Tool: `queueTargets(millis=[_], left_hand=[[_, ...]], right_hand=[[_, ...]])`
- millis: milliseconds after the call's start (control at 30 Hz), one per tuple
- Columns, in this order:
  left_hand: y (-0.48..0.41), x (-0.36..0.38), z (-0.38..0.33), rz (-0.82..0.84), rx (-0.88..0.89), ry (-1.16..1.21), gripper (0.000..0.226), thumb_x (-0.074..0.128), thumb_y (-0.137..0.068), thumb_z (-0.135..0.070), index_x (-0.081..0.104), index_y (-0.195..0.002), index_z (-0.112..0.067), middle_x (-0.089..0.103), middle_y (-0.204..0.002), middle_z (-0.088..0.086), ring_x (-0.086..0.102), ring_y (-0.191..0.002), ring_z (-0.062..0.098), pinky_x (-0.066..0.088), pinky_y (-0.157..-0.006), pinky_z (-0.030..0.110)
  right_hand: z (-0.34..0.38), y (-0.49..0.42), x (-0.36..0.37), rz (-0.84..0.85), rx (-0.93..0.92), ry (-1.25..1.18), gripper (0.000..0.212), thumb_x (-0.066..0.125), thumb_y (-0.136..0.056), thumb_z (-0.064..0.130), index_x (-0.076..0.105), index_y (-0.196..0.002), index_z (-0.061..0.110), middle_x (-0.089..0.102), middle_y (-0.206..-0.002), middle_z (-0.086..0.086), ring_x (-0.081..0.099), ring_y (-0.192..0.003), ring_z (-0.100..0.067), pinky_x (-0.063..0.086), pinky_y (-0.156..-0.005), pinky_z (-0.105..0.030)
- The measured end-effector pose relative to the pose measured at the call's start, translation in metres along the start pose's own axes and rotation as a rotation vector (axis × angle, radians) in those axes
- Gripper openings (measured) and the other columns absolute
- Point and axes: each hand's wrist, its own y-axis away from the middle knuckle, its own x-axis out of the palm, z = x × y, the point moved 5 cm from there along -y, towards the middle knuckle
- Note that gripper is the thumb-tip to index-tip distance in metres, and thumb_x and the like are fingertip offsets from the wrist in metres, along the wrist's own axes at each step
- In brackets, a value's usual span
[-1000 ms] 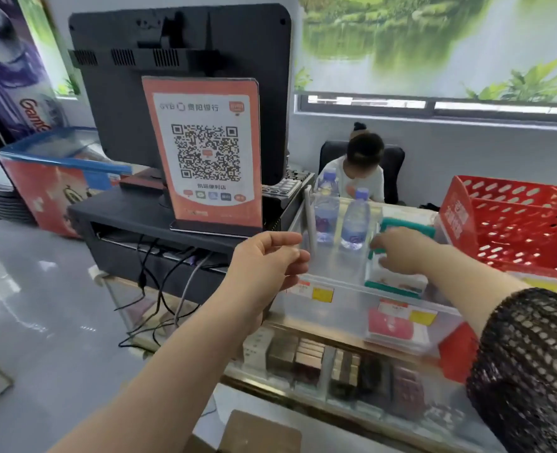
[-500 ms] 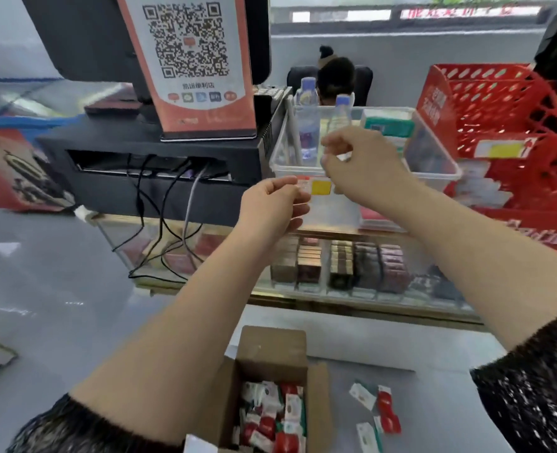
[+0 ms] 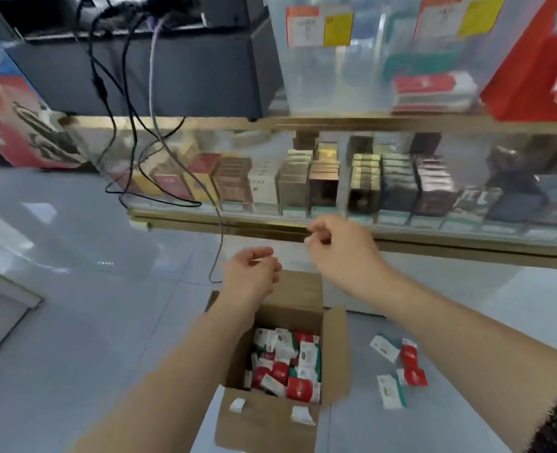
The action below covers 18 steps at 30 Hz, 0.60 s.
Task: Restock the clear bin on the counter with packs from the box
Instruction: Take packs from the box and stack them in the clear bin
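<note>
- Step in hand, as judged: pick phase, both hands above the box (image 3: 336,348) on the floor (image 3: 74,289)
- left hand (image 3: 252,273) loosely curled, empty; right hand (image 3: 339,253) fingers curled in, nothing visible in it
- packs (image 3: 290,364) red and white, jumbled in the box; clear bin (image 3: 319,76) up on the desk (image 3: 336,120)
- Next probably needs: hand down into the box, grip some packs, lift to the bin
- Around: loose packs (image 3: 407,358) on floor right of box, cables (image 3: 130,93) hanging left of bin, glass case (image 3: 336,178) under desk; raised box flaps could catch a wrist
</note>
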Motion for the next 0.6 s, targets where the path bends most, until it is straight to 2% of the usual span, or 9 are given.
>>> queueTargets(millis=[67,200,267,333,467,600], left_hand=[[-0.015,0.011,0.055,-0.002,-0.040,-0.045,0.019,0.054,-0.093,-0.015,0.060,-0.111,-0.017,0.069,-0.094,0.004,0.066,-0.088,0.018,0.055,-0.074,0.029],[-0.053,0.035,0.162,-0.006,-0.147,-0.130,0.016,0.057,-0.087,-0.015,0.065,-0.101,-0.014,0.071,-0.089,0.010,0.065,-0.079,0.021,0.055,-0.075,0.034],[-0.073,0.048,0.210,0.002,-0.187,-0.153,0.017,0.055,-0.087,-0.013,0.066,-0.100,-0.013,0.071,-0.087,0.010,0.061,-0.071,0.019,0.051,-0.068,0.031],[-0.092,0.060,0.254,0.006,-0.222,-0.188,0.021,0.054,-0.087,-0.016,0.066,-0.104,-0.014,0.070,-0.084,0.006,0.062,-0.068,0.020,0.053,-0.066,0.033],[-0.127,0.078,0.332,0.024,-0.282,-0.268,0.025,0.051,-0.087,-0.026,0.068,-0.103,-0.018,0.072,-0.079,0.004,0.069,-0.076,0.026,0.058,-0.070,0.040],[-0.152,0.088,0.380,-0.036,-0.345,-0.273,0.012,0.052,-0.091,-0.023,0.062,-0.086,-0.019,0.069,-0.088,0.009,0.066,-0.087,0.028,0.057,-0.083,0.044]], right_hand=[[-0.038,0.003,0.033,0.044,0.039,0.000,0.027,0.048,-0.096,0.027,0.053,-0.122,0.023,0.058,-0.110,0.008,0.056,-0.096,-0.014,0.047,-0.082,-0.029],[-0.104,0.002,0.096,0.079,0.050,0.026,0.025,0.048,-0.096,0.027,0.054,-0.120,0.022,0.058,-0.107,0.009,0.055,-0.099,-0.010,0.041,-0.081,-0.022],[-0.134,-0.001,0.125,0.107,0.070,0.029,0.028,0.047,-0.096,0.027,0.053,-0.123,0.023,0.061,-0.114,0.007,0.056,-0.104,-0.011,0.044,-0.086,-0.024],[-0.158,-0.006,0.150,0.131,0.082,0.040,0.029,0.045,-0.097,0.027,0.053,-0.125,0.023,0.062,-0.118,0.006,0.056,-0.105,-0.012,0.043,-0.087,-0.023],[-0.198,-0.016,0.187,0.122,0.074,0.055,0.027,0.045,-0.097,0.024,0.055,-0.122,0.023,0.062,-0.114,0.007,0.052,-0.093,-0.007,0.039,-0.080,-0.017],[-0.229,-0.023,0.216,0.118,0.082,0.065,0.026,0.045,-0.097,0.024,0.055,-0.121,0.024,0.064,-0.111,0.008,0.054,-0.091,-0.006,0.039,-0.072,-0.014]])
